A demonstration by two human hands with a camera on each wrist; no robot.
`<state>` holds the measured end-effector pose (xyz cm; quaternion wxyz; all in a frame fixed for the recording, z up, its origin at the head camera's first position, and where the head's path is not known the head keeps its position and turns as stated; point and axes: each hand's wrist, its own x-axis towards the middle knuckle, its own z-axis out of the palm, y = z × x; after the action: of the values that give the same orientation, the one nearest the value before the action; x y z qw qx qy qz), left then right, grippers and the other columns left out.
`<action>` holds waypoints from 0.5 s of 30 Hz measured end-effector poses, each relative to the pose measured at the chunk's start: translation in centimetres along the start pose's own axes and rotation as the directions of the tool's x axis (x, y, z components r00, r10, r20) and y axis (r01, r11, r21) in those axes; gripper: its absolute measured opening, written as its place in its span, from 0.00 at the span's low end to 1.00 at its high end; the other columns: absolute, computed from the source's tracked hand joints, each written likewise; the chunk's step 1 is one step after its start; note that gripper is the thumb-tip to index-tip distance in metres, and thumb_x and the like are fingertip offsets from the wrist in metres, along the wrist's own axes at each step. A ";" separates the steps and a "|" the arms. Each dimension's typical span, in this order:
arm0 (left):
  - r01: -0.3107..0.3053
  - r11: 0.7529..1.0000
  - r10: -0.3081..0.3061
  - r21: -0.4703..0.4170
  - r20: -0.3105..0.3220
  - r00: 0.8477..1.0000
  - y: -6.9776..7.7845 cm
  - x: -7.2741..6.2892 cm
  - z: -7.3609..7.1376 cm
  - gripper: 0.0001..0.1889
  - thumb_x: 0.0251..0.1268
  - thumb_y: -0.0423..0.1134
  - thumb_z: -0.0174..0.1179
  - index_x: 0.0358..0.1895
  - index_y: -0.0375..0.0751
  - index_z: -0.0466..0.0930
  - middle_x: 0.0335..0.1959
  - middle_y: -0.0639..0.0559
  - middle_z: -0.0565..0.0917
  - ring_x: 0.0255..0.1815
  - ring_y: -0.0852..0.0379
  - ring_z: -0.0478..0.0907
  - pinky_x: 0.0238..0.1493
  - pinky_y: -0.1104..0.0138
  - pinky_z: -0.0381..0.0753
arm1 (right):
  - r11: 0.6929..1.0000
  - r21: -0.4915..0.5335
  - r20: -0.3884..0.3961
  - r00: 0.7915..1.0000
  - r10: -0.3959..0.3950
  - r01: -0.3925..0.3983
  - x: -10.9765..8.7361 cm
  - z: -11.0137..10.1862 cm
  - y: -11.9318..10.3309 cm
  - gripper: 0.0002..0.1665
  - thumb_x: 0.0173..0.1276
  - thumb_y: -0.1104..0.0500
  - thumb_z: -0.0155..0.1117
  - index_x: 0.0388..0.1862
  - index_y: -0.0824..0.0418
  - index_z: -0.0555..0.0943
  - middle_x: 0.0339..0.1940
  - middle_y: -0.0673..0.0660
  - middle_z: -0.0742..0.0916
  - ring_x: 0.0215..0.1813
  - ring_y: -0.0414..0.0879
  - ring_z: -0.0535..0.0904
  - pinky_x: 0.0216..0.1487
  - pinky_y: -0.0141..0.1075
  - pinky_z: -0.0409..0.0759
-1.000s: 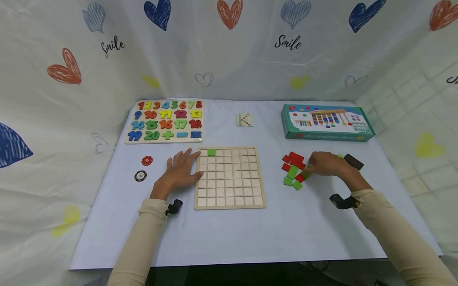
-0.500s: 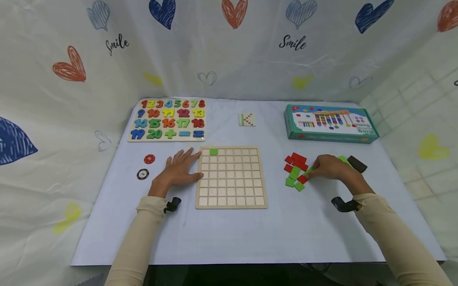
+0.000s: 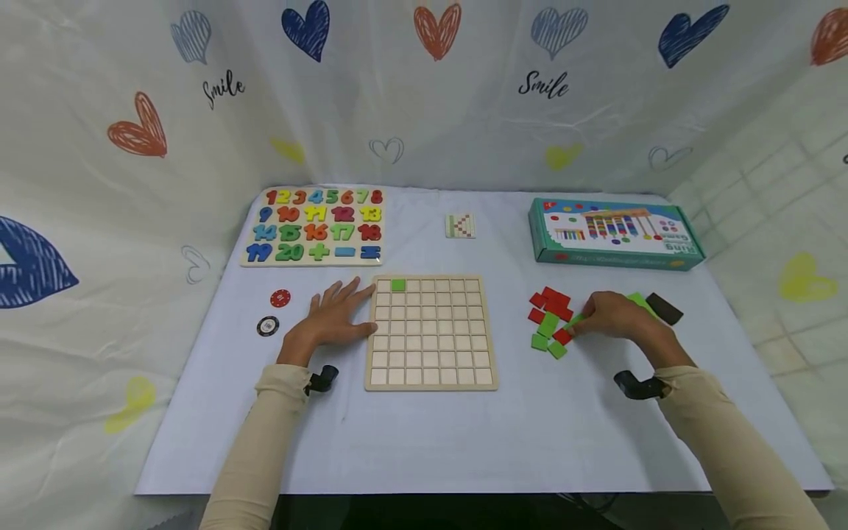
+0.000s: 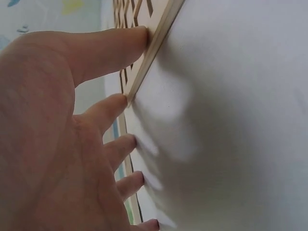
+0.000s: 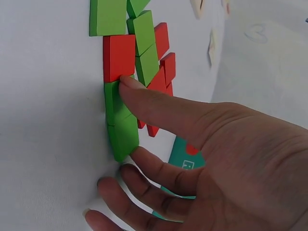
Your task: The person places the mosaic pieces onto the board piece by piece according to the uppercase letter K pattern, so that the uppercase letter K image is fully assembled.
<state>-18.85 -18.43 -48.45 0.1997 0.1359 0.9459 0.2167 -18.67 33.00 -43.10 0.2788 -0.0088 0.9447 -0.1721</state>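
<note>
My left hand (image 3: 331, 318) is spread at the left edge of a wooden grid board (image 3: 424, 386). In the left wrist view, the thumb and forefinger tips touch the board's rim (image 4: 153, 50). One green square tile (image 3: 398, 285) sits in the board's top row. Off to the right, my right hand (image 3: 616, 318) reaches down among loose red and green tiles. In the right wrist view, its thumb and forefinger span two green tiles (image 5: 122, 134) lying end to end, the thumb tip at the edge of a red tile (image 5: 120, 57). The other fingers are bent, holding nothing.
A number puzzle board (image 3: 313, 227) lies at back left, with a red chip (image 3: 280, 298) and a black-and-white chip (image 3: 268, 326) nearer. A small pattern card (image 3: 460, 226) and a green box (image 3: 616, 232) are behind. A dark rectangular piece (image 3: 665, 309) lies right of the right hand.
My right hand has drawn slightly right, showing more of the green tile by the thumb. The left hand keeps its place on the board's edge. The head view has shifted a little.
</note>
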 end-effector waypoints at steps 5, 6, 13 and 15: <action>-0.002 1.000 0.002 -0.018 -0.001 1.000 0.0 -0.3 -0.1 0.44 0.75 0.57 0.59 0.88 0.52 0.51 0.90 0.42 0.44 0.88 0.32 0.34 0.80 0.28 0.33 | 1.000 -0.005 -0.015 1.000 0.002 -0.003 0.1 0.3 -0.1 0.36 0.65 0.47 0.79 0.53 0.74 0.74 0.46 0.68 0.83 0.50 0.61 0.76 0.46 0.48 0.83; -0.003 1.000 0.003 -0.021 -0.004 1.000 0.1 -0.3 -0.2 0.44 0.74 0.57 0.59 0.88 0.52 0.51 0.90 0.42 0.44 0.88 0.32 0.34 0.80 0.28 0.33 | 1.000 -0.007 -0.019 1.000 0.003 -0.003 0.2 0.3 -0.1 0.36 0.65 0.47 0.79 0.53 0.74 0.73 0.46 0.68 0.82 0.49 0.61 0.76 0.45 0.48 0.82; 0.004 1.000 -0.004 -0.023 -0.012 1.000 -0.2 -0.2 0.2 0.44 0.73 0.58 0.59 0.88 0.54 0.52 0.90 0.43 0.44 0.88 0.32 0.34 0.80 0.28 0.32 | 1.000 -0.003 -0.051 0.999 -0.002 0.002 -0.4 0.5 -0.3 0.33 0.66 0.48 0.77 0.52 0.71 0.73 0.44 0.66 0.82 0.48 0.60 0.76 0.43 0.47 0.81; -0.003 1.000 0.003 -0.028 -0.015 1.000 -0.2 -0.2 0.2 0.44 0.73 0.58 0.60 0.88 0.53 0.52 0.90 0.43 0.45 0.88 0.32 0.34 0.80 0.28 0.32 | 1.000 -0.010 -0.074 0.997 -0.017 0.016 -0.5 0.7 -0.2 0.29 0.68 0.50 0.76 0.50 0.71 0.74 0.42 0.66 0.83 0.46 0.59 0.76 0.41 0.45 0.81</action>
<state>-18.63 -18.57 -48.62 0.1944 0.1328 0.9440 0.2311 -17.93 32.67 -43.32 0.2422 -0.0115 0.9552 -0.1700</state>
